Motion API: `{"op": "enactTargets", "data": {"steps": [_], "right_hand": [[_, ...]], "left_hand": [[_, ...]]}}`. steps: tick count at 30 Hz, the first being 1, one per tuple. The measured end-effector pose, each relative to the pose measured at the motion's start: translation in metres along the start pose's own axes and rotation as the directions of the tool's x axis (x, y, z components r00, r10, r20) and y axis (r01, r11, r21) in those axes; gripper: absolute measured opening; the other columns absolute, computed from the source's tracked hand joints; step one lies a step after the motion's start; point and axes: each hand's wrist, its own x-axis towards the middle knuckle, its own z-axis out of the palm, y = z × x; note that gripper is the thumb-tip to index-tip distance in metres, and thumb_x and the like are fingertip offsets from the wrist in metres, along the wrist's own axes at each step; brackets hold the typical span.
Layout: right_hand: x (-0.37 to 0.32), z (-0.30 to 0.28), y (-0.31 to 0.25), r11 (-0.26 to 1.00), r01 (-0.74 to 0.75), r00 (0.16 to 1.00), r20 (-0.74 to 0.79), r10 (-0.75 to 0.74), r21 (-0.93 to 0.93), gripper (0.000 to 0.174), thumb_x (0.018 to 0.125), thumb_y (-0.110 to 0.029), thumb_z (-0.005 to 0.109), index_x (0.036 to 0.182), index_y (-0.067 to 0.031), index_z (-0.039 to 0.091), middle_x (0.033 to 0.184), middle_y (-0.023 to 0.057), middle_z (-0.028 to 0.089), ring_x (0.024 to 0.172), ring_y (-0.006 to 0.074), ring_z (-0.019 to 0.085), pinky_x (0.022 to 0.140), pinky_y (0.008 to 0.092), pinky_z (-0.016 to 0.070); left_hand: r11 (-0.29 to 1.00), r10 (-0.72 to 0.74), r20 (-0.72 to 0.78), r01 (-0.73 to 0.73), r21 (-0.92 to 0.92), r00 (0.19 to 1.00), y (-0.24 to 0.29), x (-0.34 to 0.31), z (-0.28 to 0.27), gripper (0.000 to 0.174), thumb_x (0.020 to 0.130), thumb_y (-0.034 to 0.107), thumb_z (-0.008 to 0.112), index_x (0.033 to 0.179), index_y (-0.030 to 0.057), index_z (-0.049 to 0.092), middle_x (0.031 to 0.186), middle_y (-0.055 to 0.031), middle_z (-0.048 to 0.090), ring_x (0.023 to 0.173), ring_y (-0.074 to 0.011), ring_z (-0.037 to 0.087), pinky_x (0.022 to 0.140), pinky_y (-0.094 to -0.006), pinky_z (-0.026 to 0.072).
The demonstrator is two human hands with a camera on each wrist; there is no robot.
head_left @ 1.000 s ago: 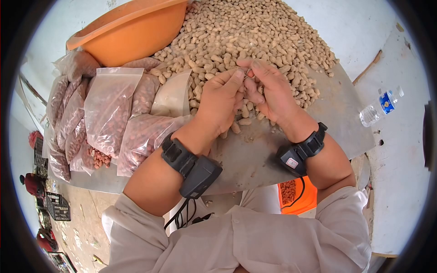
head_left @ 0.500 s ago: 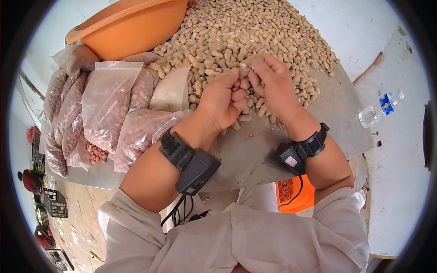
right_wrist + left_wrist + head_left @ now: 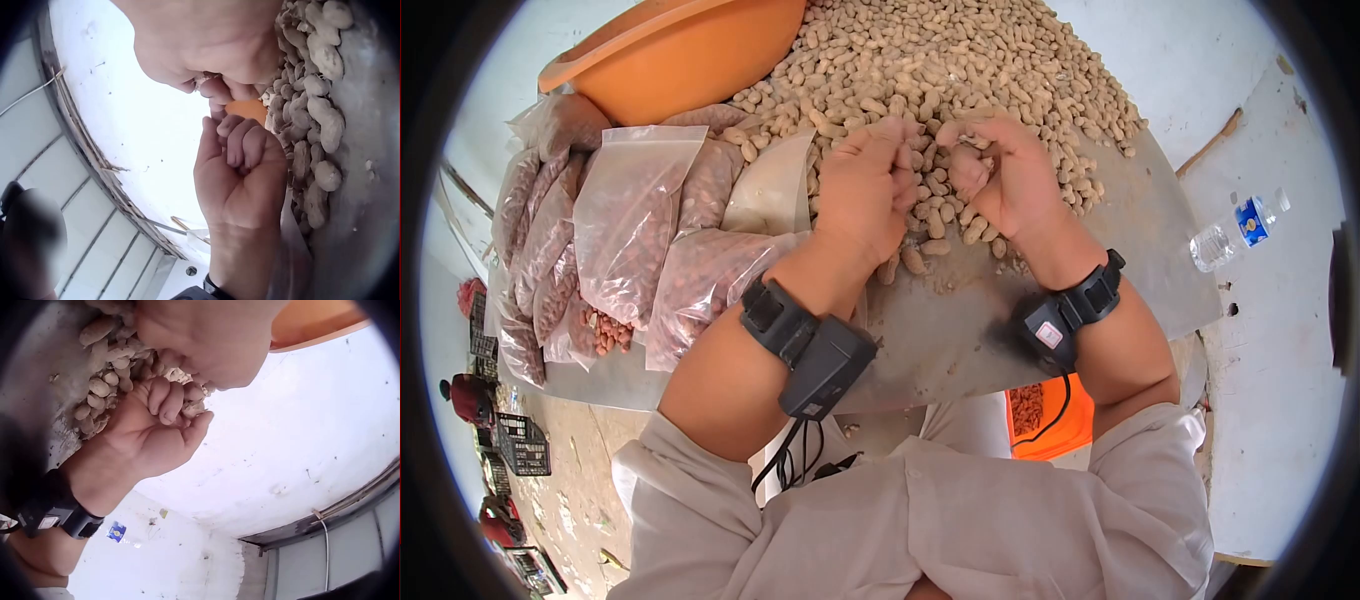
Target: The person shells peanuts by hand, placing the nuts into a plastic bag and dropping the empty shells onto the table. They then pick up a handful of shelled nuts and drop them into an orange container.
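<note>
Over the near edge of the heap of unshelled peanuts [image 3: 940, 60], two hands face each other, slightly apart in the head view. My left hand [image 3: 865, 190] has its fingers curled inward; in the right wrist view the left hand [image 3: 240, 181] shows bent fingers and a straighter thumb, and whatever lies inside them is hidden. My right hand [image 3: 1015, 185] pinches a pale piece of peanut shell between thumb and fingers. The left wrist view shows this shell piece [image 3: 192, 409] close to the fingertips of the right hand [image 3: 150, 431].
Clear bags of red kernels [image 3: 635, 220] lie on the left of the metal table [image 3: 930, 340], below an orange basin [image 3: 690, 60]. A plastic bottle [image 3: 1235, 235] stands out on the right. Below the table is an orange container [image 3: 1065, 420] with reddish contents.
The hands have drawn apart, the left one moving left and slightly up. A red kernel seen at the left fingers half a second ago is no longer visible.
</note>
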Motion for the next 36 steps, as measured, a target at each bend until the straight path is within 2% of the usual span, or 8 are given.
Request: {"op": "enactTargets", "data": {"steps": [3, 6, 7, 9, 15, 27, 30, 36], "right_hand": [[0.004, -0.007, -0.007, 0.998, 0.012, 1.000, -0.018, -0.014, -0.061, 0.008, 0.080, -0.006, 0.055, 0.086, -0.0013, 0.056, 0.068, 0.0093, 0.057, 0.049, 0.0096, 0.043, 0.041, 0.0203, 0.0333], [0.004, -0.011, -0.018, 0.884, -0.043, 0.993, 0.081, 0.091, -0.466, 0.010, 0.078, -0.006, 0.057, 0.085, -0.0016, 0.062, 0.069, 0.0088, 0.060, 0.055, 0.0116, 0.049, 0.048, 0.0244, 0.0404], [0.003, -0.011, -0.017, 0.734, 0.071, 0.985, 0.165, 0.056, -0.675, 0.010, 0.077, -0.007, 0.058, 0.084, -0.0022, 0.063, 0.069, 0.0089, 0.060, 0.057, 0.0131, 0.051, 0.051, 0.0260, 0.0421], [0.000, -0.008, -0.015, 0.286, 0.309, 0.939, 0.339, 0.059, -0.907, 0.011, 0.074, -0.008, 0.061, 0.082, -0.0032, 0.066, 0.069, 0.0092, 0.061, 0.062, 0.0160, 0.056, 0.058, 0.0292, 0.0455], [-0.015, 0.013, -0.023, -0.195, 0.335, 0.901, 0.253, 0.351, -0.922, 0.017, 0.068, -0.014, 0.065, 0.080, -0.0030, 0.066, 0.074, 0.0136, 0.062, 0.073, 0.0272, 0.060, 0.065, 0.0343, 0.0470], [-0.016, 0.014, -0.009, -0.287, 0.354, 0.924, 0.284, 0.258, -0.890, 0.020, 0.067, -0.017, 0.064, 0.079, -0.0013, 0.064, 0.076, 0.0173, 0.061, 0.074, 0.0326, 0.059, 0.066, 0.0386, 0.0468], [-0.014, 0.011, -0.003, -0.258, 0.334, 0.924, 0.261, 0.279, -0.907, 0.019, 0.067, -0.016, 0.062, 0.077, -0.0008, 0.063, 0.071, 0.0170, 0.060, 0.069, 0.0339, 0.059, 0.063, 0.0396, 0.0470], [-0.006, -0.004, 0.003, -0.220, 0.416, 0.904, 0.375, 0.206, -0.882, 0.017, 0.070, -0.015, 0.058, 0.077, 0.0002, 0.062, 0.069, 0.0184, 0.059, 0.066, 0.0344, 0.058, 0.062, 0.0391, 0.0471]], "left_hand": [[0.988, -0.040, -0.037, 0.034, -0.150, 0.999, 0.006, 0.006, -0.005, 0.019, 0.093, 0.021, 0.048, 0.091, 0.0032, 0.052, 0.065, 0.0010, 0.045, 0.047, -0.0058, 0.031, 0.041, -0.0192, 0.0237], [0.980, -0.048, -0.050, 0.037, -0.194, 0.998, 0.009, 0.011, -0.010, 0.021, 0.093, 0.023, 0.046, 0.091, 0.0030, 0.053, 0.064, 0.0010, 0.044, 0.047, -0.0068, 0.030, 0.041, -0.0203, 0.0241], [0.979, -0.046, -0.060, 0.033, -0.201, 0.997, 0.010, 0.012, -0.011, 0.021, 0.093, 0.023, 0.046, 0.088, 0.0035, 0.054, 0.064, 0.0010, 0.044, 0.047, -0.0072, 0.031, 0.042, -0.0210, 0.0248], [0.980, -0.027, -0.060, 0.014, -0.198, 0.998, 0.011, 0.014, -0.014, 0.021, 0.093, 0.023, 0.046, 0.088, 0.0033, 0.054, 0.064, 0.0009, 0.044, 0.047, -0.0072, 0.031, 0.043, -0.0209, 0.0252], [0.987, 0.041, -0.021, -0.044, -0.157, 0.999, 0.014, 0.019, -0.016, 0.021, 0.094, 0.022, 0.046, 0.096, 0.0017, 0.052, 0.067, 0.0004, 0.044, 0.050, -0.0064, 0.031, 0.044, -0.0198, 0.0259], [0.996, 0.018, 0.043, -0.014, -0.086, 0.999, 0.013, 0.029, -0.016, 0.020, 0.093, 0.021, 0.046, 0.094, 0.0022, 0.054, 0.065, 0.0010, 0.046, 0.048, -0.0063, 0.030, 0.044, -0.0202, 0.0256], [0.997, 0.015, 0.038, -0.012, -0.074, 0.999, 0.013, 0.031, -0.015, 0.020, 0.093, 0.020, 0.047, 0.094, 0.0022, 0.054, 0.065, 0.0011, 0.046, 0.048, -0.0063, 0.030, 0.044, -0.0201, 0.0255], [0.999, 0.009, 0.064, -0.005, -0.052, 0.998, 0.011, 0.031, -0.014, 0.017, 0.091, 0.018, 0.050, 0.094, 0.0017, 0.054, 0.065, 0.0011, 0.045, 0.048, -0.0059, 0.031, 0.044, -0.0194, 0.0256]]}}
